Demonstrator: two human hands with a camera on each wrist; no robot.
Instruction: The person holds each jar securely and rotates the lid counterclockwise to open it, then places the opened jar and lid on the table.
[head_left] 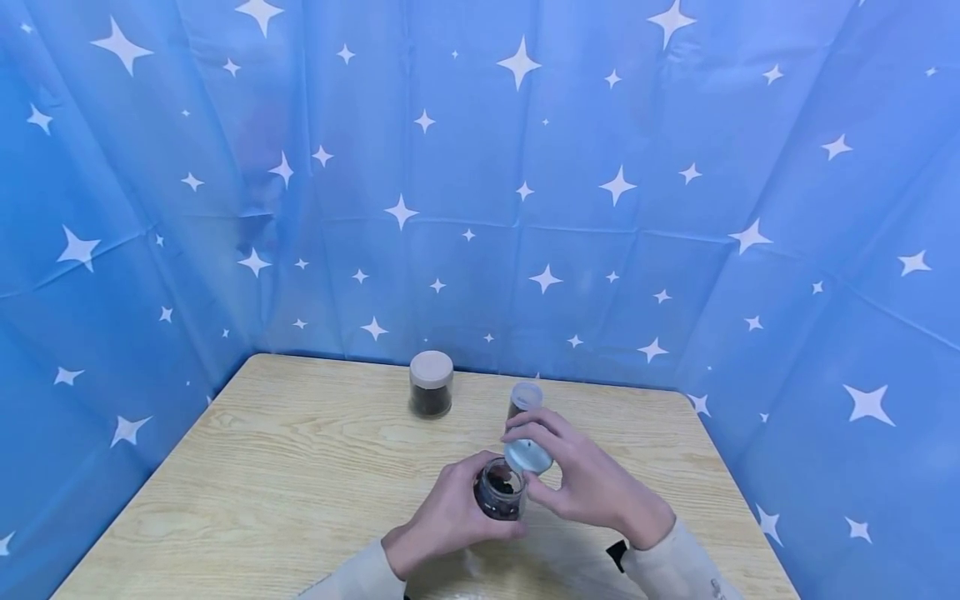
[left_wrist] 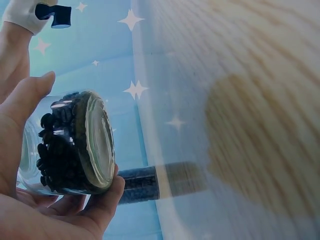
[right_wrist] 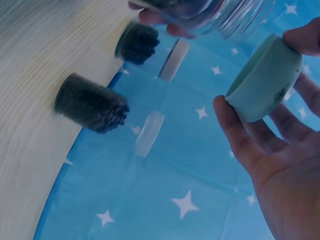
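Plainly, the left hand (head_left: 452,510) is wrapped round the uncapped jar (head_left: 498,503), thumb on one side and fingers on the other, one fingertip reaching the rim of the base, and it appears to hold the glass just clear of the table (head_left: 247,483). Smooth and rigid, the jar is likely slippery and apt to chip or crack if dropped; partly filled, it should have a modest weight settled low, so the best hold is probably round the lower body, with the mouth kept upward and the neck free. The dark pieces (left_wrist: 65,145) inside look small, hard and loose, and would likely shift or spill at a steep tilt. Just beside the mouth, the right hand (head_left: 588,477) pinches the lid (head_left: 528,457) between thumb and fingers; stiff and hollow, it is probably light and easiest to handle by its outer wall. As for looks, the jar is clear and rounded, with a ridged neck, its contents nearly black and lumpy; the lid is a pale green, shallow cup with dark smudges on its side. Farther off, near the table's back edge, stand a pale-lidded jar (head_left: 431,387) and a slimmer jar (head_left: 527,395), partly hidden by the right hand; behind them hangs a blue curtain (head_left: 472,312) with white stars.
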